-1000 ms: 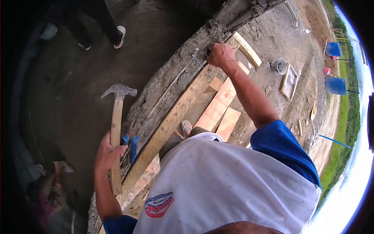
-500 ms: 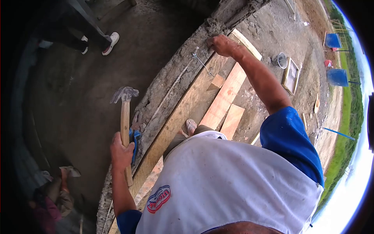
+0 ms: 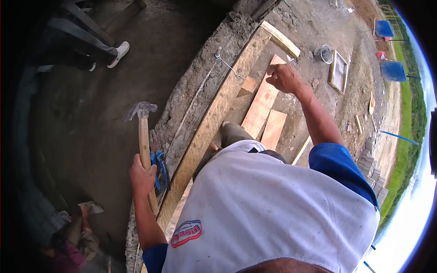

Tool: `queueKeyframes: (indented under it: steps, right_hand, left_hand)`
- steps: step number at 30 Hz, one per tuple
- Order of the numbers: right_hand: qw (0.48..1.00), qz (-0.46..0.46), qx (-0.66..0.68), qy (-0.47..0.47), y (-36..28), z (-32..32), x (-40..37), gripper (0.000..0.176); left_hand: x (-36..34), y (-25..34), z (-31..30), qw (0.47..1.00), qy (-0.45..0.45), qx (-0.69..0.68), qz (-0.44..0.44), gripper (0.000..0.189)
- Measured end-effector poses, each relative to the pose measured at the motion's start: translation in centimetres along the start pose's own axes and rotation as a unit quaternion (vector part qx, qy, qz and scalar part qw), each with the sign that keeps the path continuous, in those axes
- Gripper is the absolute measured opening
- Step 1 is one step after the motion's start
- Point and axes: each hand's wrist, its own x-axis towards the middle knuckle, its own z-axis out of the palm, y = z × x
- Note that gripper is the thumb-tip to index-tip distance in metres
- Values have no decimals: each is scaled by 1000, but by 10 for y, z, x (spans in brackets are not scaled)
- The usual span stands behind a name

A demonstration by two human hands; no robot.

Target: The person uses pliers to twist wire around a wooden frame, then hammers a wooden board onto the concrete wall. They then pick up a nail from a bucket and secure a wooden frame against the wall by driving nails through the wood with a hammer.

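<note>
A claw hammer (image 3: pixel 144 132) with a wooden handle is in my left hand (image 3: pixel 143 176), its head pointing up over the dark floor. Beside that hand, a blue-handled tool (image 3: pixel 159 169) lies on the rough concrete wall top (image 3: pixel 184 95). My right hand (image 3: pixel 284 78) hovers over a reddish plank (image 3: pixel 260 105), its fingers curled; whether they hold anything is too small to tell. Between my hands runs a long wooden beam (image 3: pixel 211 119) along the wall. A wrench-like metal tool (image 3: pixel 227 65) rests across the wall edge and beam.
One person's legs and white shoe (image 3: pixel 119 54) show at upper left. Another person (image 3: pixel 75 245) crouches at lower left. A bucket (image 3: pixel 323 54), a wooden frame (image 3: pixel 338 72), grey blocks (image 3: pixel 369 169) and blue containers (image 3: pixel 393 71) stand on the right.
My right hand has left the far end of the beam and moved right and down over the reddish plank. My left hand still grips the hammer. The view has shifted slightly.
</note>
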Motion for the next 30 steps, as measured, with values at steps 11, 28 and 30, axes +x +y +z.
queueKeyframes:
  steps: [11,28,30]
  right_hand:
    - [654,-111,678,-317,-191,118,-33,57]
    - [621,-7,780,-82,23,27,-10,35]
    - [655,2,751,-81,15,27,-6,35]
  left_hand:
    - [-2,133,32,994,44,-61,81,29]
    - [-32,47,2,970,-172,66,-158,36]
    - [-39,59,10,960,-123,216,-130,41]
